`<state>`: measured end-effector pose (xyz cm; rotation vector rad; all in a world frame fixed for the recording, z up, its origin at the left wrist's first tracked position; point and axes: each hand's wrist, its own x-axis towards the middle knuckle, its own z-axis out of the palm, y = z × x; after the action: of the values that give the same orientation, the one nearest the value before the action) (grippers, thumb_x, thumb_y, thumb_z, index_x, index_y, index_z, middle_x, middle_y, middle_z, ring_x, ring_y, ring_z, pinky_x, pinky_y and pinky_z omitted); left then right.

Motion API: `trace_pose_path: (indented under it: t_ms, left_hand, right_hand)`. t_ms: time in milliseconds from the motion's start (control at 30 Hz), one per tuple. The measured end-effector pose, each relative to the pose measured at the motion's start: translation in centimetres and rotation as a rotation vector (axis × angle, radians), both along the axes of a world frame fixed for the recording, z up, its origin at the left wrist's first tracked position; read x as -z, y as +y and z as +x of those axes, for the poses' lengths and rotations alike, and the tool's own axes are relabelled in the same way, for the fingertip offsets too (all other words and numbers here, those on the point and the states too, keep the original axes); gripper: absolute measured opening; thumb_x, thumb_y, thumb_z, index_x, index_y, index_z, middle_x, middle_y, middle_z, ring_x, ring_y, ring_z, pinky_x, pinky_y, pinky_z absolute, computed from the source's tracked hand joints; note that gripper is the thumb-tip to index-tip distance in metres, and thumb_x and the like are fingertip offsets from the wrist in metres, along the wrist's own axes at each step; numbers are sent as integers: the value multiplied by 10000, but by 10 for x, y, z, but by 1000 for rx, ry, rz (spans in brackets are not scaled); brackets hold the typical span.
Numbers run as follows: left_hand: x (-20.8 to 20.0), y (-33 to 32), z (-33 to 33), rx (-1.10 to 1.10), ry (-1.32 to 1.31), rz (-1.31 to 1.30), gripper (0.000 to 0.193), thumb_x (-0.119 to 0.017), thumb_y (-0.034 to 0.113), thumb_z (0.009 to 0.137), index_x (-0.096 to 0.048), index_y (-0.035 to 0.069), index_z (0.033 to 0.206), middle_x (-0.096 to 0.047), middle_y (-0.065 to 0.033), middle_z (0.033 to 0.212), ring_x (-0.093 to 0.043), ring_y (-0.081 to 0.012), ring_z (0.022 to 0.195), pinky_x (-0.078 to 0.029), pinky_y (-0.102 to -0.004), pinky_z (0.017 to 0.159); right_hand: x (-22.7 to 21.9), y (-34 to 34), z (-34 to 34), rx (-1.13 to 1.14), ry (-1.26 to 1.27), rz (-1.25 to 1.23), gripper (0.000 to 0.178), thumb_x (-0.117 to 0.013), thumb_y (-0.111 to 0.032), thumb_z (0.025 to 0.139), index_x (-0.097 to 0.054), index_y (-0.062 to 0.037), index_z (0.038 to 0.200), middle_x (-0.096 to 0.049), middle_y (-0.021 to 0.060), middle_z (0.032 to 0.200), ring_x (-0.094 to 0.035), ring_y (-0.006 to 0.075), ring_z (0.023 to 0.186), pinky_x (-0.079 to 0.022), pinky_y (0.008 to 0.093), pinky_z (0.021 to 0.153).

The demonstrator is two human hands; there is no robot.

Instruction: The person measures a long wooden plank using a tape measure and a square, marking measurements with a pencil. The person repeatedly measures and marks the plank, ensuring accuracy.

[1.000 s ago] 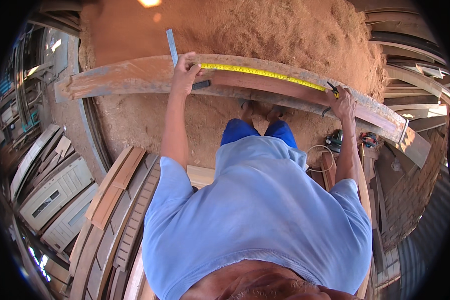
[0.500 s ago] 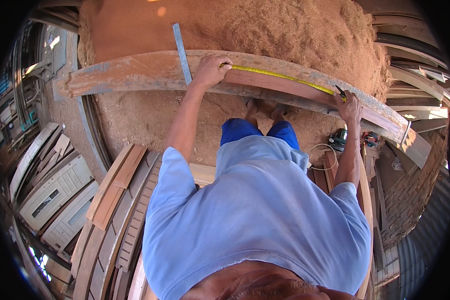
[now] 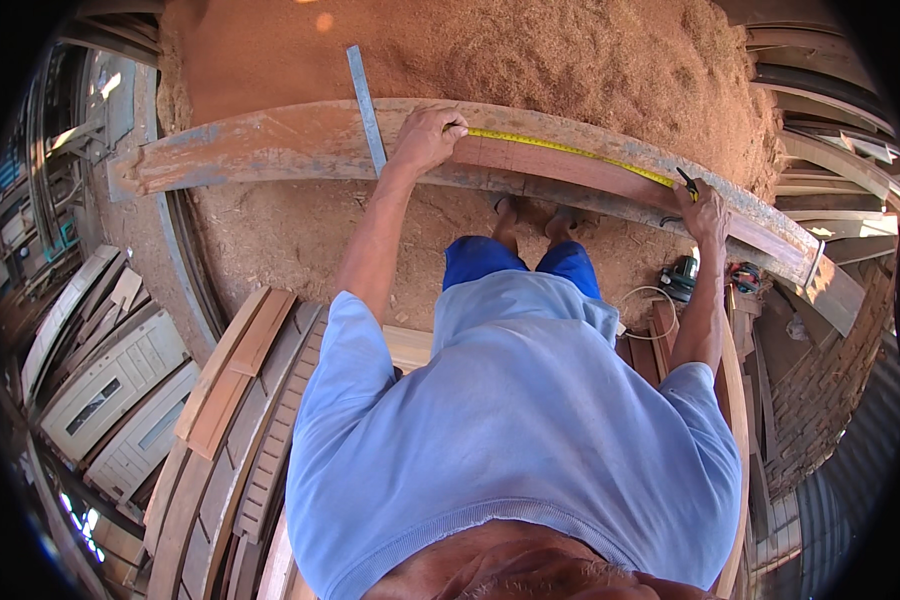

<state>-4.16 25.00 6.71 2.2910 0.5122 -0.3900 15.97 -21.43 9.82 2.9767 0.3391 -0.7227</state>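
Currently holds yellow tape measure [image 3: 570,151] along reddish plank [image 3: 550,163]: pinches one end with left hand [image 3: 428,140], 12 o'clock; grips other with curled right hand [image 3: 705,211], 2 o'clock.

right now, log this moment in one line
left fingers: holding yellow tape | right fingers: at other end | tape: extended along reddish board

Pretty clearly a woodworking workshop imo: tape measure [image 3: 550,148] stretched between the left hand [image 3: 427,140] and right hand [image 3: 707,212], what looks like a sawdust heap [image 3: 610,70] just beyond them, stacked boards [image 3: 838,172] right of the right hand, pale panelled doors [image 3: 135,362] back left of the other.
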Motion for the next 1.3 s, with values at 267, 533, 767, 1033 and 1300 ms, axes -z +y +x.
trace_pose_path:
  t_ms: [267, 533, 767, 1033, 1300]
  left_hand:
    - [-7, -3, 2, -43, 41, -15, 233, -732, 324, 954, -759, 116, 1056, -743, -156, 1087, -630, -391, 1118, -473, -493, 1018]
    - [3, -1, -1, -17, -13, 16, 238, -741, 341, 948, -765, 126, 1047, -743, -159, 1088, -624, -391, 1144, -477, -488, 1020]
    - [2, 0, 0, -15, 26, 48, 221, -740, 350, 951, -770, 153, 1048, -742, -145, 1106, -618, -394, 1164, -473, -487, 1037]
    - [-3, -5, 1, 1, -23, 83, 215, -728, 325, 953, -760, 132, 1042, -737, -123, 1109, -617, -373, 1157, -469, -481, 1046]
    - [-2, -1, 4, 13, 43, 38, 203, -714, 312, 961, -755, 140, 1061, -730, -118, 1180, -599, -382, 1207, -450, -483, 1085]
  right_hand:
    - [4, -5, 5, 15, 44, 5, 610, -643, -602, 928, -727, -100, 1265, -732, 228, 1188, -667, 435, 1156, -511, 528, 993]
    - [8, -9, 5, -7, 35, 9, 624, -639, -614, 928, -723, -99, 1272, -730, 227, 1194, -667, 436, 1153, -509, 537, 992]
    - [4, -6, 3, -8, 16, 5, 637, -645, -617, 925, -713, -99, 1291, -726, 220, 1217, -659, 432, 1173, -507, 534, 996]
    - [9, -10, 1, -10, -23, 41, 614, -644, -605, 931, -719, -99, 1270, -724, 219, 1220, -664, 426, 1166, -505, 532, 994]
    - [3, -4, 2, -10, 10, 5, 603, -632, -605, 941, -716, -104, 1267, -727, 219, 1205, -664, 431, 1161, -507, 538, 985]
